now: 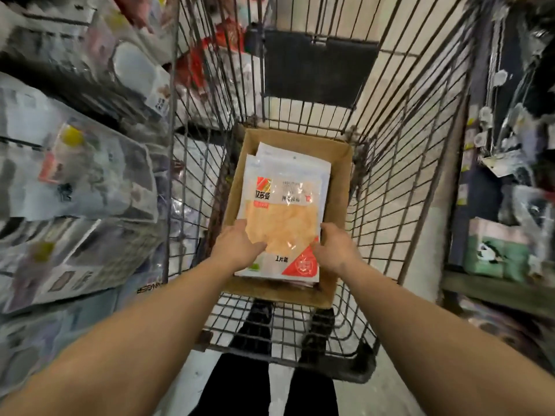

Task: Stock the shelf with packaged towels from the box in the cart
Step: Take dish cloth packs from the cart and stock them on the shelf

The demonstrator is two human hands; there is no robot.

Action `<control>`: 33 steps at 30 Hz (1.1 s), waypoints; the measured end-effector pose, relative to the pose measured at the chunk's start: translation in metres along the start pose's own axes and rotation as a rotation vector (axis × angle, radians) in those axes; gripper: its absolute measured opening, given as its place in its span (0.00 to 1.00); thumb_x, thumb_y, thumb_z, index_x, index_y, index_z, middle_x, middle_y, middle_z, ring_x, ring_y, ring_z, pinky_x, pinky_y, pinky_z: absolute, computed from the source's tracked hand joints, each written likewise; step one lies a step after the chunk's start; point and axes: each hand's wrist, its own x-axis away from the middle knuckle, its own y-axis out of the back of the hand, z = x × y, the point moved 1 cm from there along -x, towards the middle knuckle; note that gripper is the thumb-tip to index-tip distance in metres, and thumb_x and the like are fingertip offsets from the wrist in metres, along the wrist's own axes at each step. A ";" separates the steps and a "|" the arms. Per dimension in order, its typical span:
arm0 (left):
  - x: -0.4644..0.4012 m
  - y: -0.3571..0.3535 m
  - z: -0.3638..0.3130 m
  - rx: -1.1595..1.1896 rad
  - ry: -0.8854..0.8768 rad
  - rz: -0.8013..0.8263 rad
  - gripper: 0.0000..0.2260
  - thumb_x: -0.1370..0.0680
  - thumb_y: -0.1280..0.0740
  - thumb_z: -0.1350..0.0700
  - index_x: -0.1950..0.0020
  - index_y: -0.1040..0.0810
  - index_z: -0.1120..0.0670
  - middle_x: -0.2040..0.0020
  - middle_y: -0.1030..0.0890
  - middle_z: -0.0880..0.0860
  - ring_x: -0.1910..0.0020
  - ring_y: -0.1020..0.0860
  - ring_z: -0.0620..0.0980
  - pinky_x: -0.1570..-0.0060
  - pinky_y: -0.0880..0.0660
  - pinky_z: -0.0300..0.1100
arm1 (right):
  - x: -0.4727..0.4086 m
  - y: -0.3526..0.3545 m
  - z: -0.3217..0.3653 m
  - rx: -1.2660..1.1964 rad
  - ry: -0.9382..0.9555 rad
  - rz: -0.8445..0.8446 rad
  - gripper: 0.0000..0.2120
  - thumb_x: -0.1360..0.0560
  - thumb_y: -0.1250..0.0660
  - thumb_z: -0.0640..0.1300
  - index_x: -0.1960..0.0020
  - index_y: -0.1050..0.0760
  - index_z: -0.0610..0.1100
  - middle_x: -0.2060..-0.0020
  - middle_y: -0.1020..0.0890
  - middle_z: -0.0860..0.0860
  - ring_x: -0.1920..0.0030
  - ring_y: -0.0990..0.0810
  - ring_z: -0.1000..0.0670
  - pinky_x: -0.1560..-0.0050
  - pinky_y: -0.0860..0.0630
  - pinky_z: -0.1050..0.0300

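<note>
Both arms reach down into the wire cart point(405, 163), where an open cardboard box point(338, 211) sits on the cart's floor. A stack of packaged towels point(283, 205) lies flat inside the box, the top pack showing a pale orange cloth through its clear front. The left hand point(237, 244) grasps the top pack's left edge, thumb lying across its face. The right hand point(336, 247) closes on the right edge near the red corner, fingers seemingly tucked beneath, though that side is hard to make out. Left of the cart, the shelf point(75, 181) holds blurred bagged goods.
</note>
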 end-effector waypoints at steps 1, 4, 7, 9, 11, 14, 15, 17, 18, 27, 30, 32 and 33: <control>-0.005 -0.004 0.003 0.021 0.008 0.002 0.30 0.25 0.27 0.47 0.27 0.33 0.55 0.34 0.25 0.57 0.36 0.25 0.59 0.39 0.25 0.50 | -0.006 -0.006 -0.001 -0.025 -0.012 0.001 0.25 0.21 0.36 0.50 0.26 0.35 0.48 0.38 0.22 0.45 0.45 0.20 0.45 0.52 0.20 0.51; -0.019 -0.013 0.011 0.087 0.026 -0.002 0.29 0.24 0.27 0.49 0.28 0.33 0.55 0.34 0.24 0.56 0.37 0.24 0.58 0.41 0.25 0.50 | -0.022 -0.020 -0.004 -0.113 -0.048 -0.004 0.20 0.21 0.37 0.45 0.29 0.33 0.45 0.42 0.20 0.45 0.51 0.19 0.46 0.53 0.19 0.49; -0.028 -0.015 0.014 0.140 0.024 -0.043 0.27 0.24 0.27 0.52 0.28 0.33 0.55 0.35 0.25 0.55 0.37 0.24 0.57 0.45 0.26 0.48 | -0.034 -0.029 -0.005 -0.205 -0.122 0.003 0.22 0.20 0.37 0.44 0.28 0.36 0.46 0.41 0.20 0.45 0.47 0.19 0.43 0.50 0.19 0.47; -0.033 -0.015 0.014 0.199 0.023 -0.054 0.26 0.24 0.27 0.53 0.29 0.33 0.55 0.36 0.23 0.53 0.38 0.23 0.56 0.45 0.25 0.49 | -0.039 -0.035 -0.005 -0.270 -0.164 0.005 0.22 0.20 0.37 0.43 0.27 0.37 0.47 0.43 0.20 0.46 0.48 0.19 0.44 0.52 0.20 0.49; -0.035 -0.015 0.012 0.254 0.032 -0.050 0.25 0.24 0.27 0.53 0.30 0.32 0.54 0.38 0.22 0.52 0.40 0.22 0.54 0.45 0.24 0.49 | -0.041 -0.038 -0.004 -0.308 -0.180 -0.004 0.24 0.20 0.37 0.44 0.26 0.38 0.47 0.43 0.20 0.48 0.49 0.20 0.45 0.53 0.21 0.51; -0.036 -0.014 0.008 0.283 0.041 -0.061 0.26 0.24 0.27 0.53 0.29 0.33 0.53 0.38 0.22 0.52 0.40 0.21 0.54 0.44 0.23 0.49 | -0.042 -0.041 -0.003 -0.326 -0.182 -0.016 0.25 0.21 0.36 0.44 0.26 0.38 0.46 0.42 0.20 0.46 0.51 0.21 0.46 0.55 0.23 0.52; -0.035 -0.014 0.006 0.292 0.049 -0.068 0.27 0.24 0.27 0.53 0.29 0.33 0.53 0.38 0.22 0.53 0.41 0.21 0.55 0.43 0.22 0.51 | -0.041 -0.041 -0.002 -0.339 -0.186 -0.025 0.24 0.21 0.36 0.44 0.27 0.37 0.45 0.42 0.20 0.46 0.52 0.21 0.46 0.56 0.23 0.53; -0.035 -0.013 0.005 0.330 0.082 -0.079 0.25 0.24 0.28 0.52 0.30 0.32 0.53 0.40 0.21 0.52 0.42 0.21 0.55 0.42 0.21 0.54 | -0.041 -0.040 -0.001 -0.393 -0.212 -0.058 0.22 0.22 0.35 0.46 0.30 0.35 0.45 0.43 0.20 0.45 0.52 0.19 0.45 0.56 0.21 0.52; -0.035 -0.011 0.005 0.362 0.106 -0.084 0.24 0.24 0.28 0.52 0.32 0.31 0.53 0.41 0.21 0.52 0.43 0.20 0.55 0.43 0.21 0.55 | -0.040 -0.038 -0.001 -0.434 -0.235 -0.079 0.23 0.22 0.33 0.48 0.31 0.34 0.45 0.44 0.20 0.45 0.52 0.18 0.44 0.56 0.20 0.51; -0.048 -0.007 -0.003 0.381 0.113 0.000 0.17 0.21 0.31 0.51 0.34 0.23 0.52 0.37 0.22 0.53 0.41 0.22 0.54 0.38 0.23 0.52 | -0.038 -0.005 -0.025 -0.593 -0.301 -0.292 0.06 0.22 0.33 0.44 0.47 0.27 0.47 0.58 0.20 0.49 0.58 0.18 0.45 0.55 0.18 0.46; -0.056 -0.014 -0.009 0.317 0.103 -0.025 0.19 0.22 0.32 0.51 0.33 0.26 0.54 0.35 0.25 0.55 0.39 0.24 0.58 0.40 0.24 0.50 | -0.034 0.001 -0.033 -0.526 -0.284 -0.398 0.06 0.22 0.34 0.43 0.47 0.28 0.46 0.61 0.23 0.51 0.57 0.20 0.44 0.53 0.21 0.47; -0.056 -0.020 -0.015 0.291 0.113 -0.033 0.17 0.22 0.34 0.52 0.35 0.27 0.54 0.36 0.26 0.54 0.38 0.25 0.58 0.40 0.25 0.51 | -0.033 0.000 -0.037 -0.514 -0.293 -0.411 0.08 0.23 0.34 0.43 0.45 0.27 0.42 0.59 0.22 0.48 0.58 0.23 0.44 0.56 0.26 0.53; -0.054 -0.022 -0.018 0.270 0.117 -0.044 0.17 0.23 0.34 0.52 0.35 0.28 0.54 0.36 0.27 0.54 0.37 0.26 0.58 0.39 0.26 0.52 | -0.033 0.000 -0.038 -0.500 -0.300 -0.408 0.09 0.23 0.34 0.42 0.45 0.27 0.41 0.58 0.22 0.47 0.60 0.24 0.45 0.58 0.29 0.55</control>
